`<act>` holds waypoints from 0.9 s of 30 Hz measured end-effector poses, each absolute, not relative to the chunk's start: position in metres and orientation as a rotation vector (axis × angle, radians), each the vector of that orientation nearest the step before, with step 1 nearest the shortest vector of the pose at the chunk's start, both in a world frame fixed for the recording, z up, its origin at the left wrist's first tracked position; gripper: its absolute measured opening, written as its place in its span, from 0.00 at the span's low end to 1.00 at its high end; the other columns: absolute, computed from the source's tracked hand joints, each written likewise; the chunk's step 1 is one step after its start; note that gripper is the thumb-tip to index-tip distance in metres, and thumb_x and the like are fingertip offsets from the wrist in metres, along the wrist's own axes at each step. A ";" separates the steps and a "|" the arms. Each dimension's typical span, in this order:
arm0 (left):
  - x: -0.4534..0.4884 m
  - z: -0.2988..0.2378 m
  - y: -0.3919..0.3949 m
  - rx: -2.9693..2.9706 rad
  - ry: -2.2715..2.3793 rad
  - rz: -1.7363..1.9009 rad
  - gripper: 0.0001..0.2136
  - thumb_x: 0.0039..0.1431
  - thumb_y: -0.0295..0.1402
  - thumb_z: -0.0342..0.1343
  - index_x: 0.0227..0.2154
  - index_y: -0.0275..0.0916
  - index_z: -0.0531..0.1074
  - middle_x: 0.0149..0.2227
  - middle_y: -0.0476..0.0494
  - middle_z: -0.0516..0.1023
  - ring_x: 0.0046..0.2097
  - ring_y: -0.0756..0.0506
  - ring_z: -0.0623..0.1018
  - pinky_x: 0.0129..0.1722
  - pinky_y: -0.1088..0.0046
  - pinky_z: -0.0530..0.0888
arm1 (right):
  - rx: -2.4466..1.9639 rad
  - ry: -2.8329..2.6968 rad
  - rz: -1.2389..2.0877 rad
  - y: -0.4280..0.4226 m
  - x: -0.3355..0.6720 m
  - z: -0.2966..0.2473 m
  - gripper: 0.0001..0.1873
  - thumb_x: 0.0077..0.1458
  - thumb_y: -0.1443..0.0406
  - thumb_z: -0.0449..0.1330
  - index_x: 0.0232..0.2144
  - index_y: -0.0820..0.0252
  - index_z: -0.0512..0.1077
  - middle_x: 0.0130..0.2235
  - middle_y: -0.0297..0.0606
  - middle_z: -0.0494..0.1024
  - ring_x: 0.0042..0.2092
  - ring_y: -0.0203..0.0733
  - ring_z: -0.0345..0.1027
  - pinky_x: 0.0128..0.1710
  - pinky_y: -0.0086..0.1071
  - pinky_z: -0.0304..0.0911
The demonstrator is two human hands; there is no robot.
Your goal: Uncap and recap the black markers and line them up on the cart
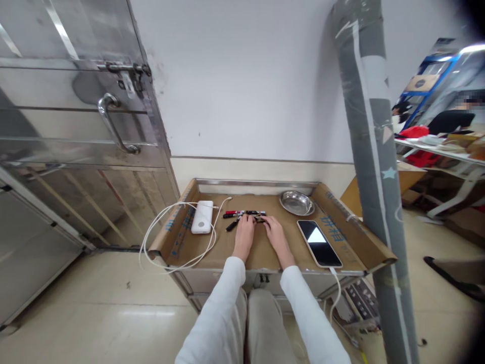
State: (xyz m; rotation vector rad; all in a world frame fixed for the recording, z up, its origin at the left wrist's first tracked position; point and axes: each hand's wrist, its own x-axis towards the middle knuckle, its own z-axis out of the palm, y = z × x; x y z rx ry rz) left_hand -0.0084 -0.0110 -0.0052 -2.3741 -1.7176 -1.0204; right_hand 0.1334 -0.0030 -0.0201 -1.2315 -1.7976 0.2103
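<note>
Both my hands rest on a cardboard-lined metal tray table (189, 242). My left hand (244, 236) reaches forward with its fingers bent down onto a small dark object (258, 218) that lies between the two hands. My right hand (277, 236) touches the same object from the right, fingers curled. Just beyond them lie several marker pens (244, 214), red and black, in a row. A loose black cap or pen (232, 225) lies left of my left hand. The fingertips hide how the object is gripped.
A white power bank (202, 217) with a looping white cable (159, 237) lies at the left. A steel dish (297, 202) stands at the back right, a phone (319, 242) at the right. A steel door (76, 126) is left, a grey wrapped pillar (371, 167) right.
</note>
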 end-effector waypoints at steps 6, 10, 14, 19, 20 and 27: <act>-0.008 -0.001 -0.007 -2.268 -1.821 -0.994 0.04 0.61 0.27 0.48 0.38 0.35 0.66 0.40 0.39 0.70 0.44 0.42 0.71 0.46 0.62 0.69 | -1.301 -1.759 0.184 -0.004 0.135 -0.021 0.14 0.58 0.68 0.47 0.40 0.60 0.72 0.40 0.44 0.72 0.42 0.44 0.67 0.46 0.40 0.64; -0.007 -0.001 -0.003 -2.223 -1.853 -0.975 0.07 0.61 0.27 0.49 0.42 0.35 0.66 0.42 0.37 0.70 0.45 0.41 0.71 0.47 0.61 0.69 | -1.358 -1.841 0.110 -0.006 0.135 -0.018 0.13 0.59 0.66 0.48 0.36 0.60 0.73 0.37 0.43 0.71 0.40 0.44 0.65 0.45 0.39 0.62; -0.007 -0.005 -0.001 -2.247 -1.810 -1.012 0.07 0.62 0.27 0.47 0.40 0.37 0.67 0.42 0.38 0.69 0.45 0.41 0.72 0.46 0.61 0.69 | -1.432 -1.879 0.000 -0.010 0.133 -0.012 0.14 0.60 0.66 0.48 0.37 0.59 0.74 0.36 0.42 0.73 0.39 0.44 0.65 0.43 0.37 0.59; -0.007 -0.007 -0.001 -2.243 -1.794 -1.058 0.07 0.61 0.26 0.47 0.40 0.38 0.68 0.43 0.38 0.69 0.45 0.41 0.72 0.46 0.63 0.69 | -1.526 -1.795 -0.041 -0.009 0.132 -0.010 0.16 0.59 0.68 0.46 0.44 0.62 0.70 0.42 0.45 0.74 0.44 0.46 0.65 0.46 0.38 0.58; -0.007 -0.006 -0.001 -2.246 -1.802 -1.055 0.07 0.61 0.26 0.47 0.40 0.38 0.68 0.43 0.39 0.69 0.45 0.41 0.72 0.46 0.63 0.69 | -1.551 -1.783 -0.032 -0.008 0.132 -0.011 0.17 0.59 0.69 0.46 0.47 0.63 0.68 0.45 0.46 0.74 0.46 0.47 0.65 0.47 0.39 0.58; -0.007 -0.002 0.001 -2.264 -1.850 -0.964 0.07 0.61 0.25 0.47 0.41 0.37 0.66 0.42 0.39 0.69 0.44 0.43 0.71 0.45 0.65 0.69 | -1.573 -1.817 0.085 -0.008 0.129 -0.013 0.21 0.57 0.69 0.46 0.53 0.64 0.63 0.50 0.46 0.73 0.50 0.48 0.65 0.49 0.42 0.59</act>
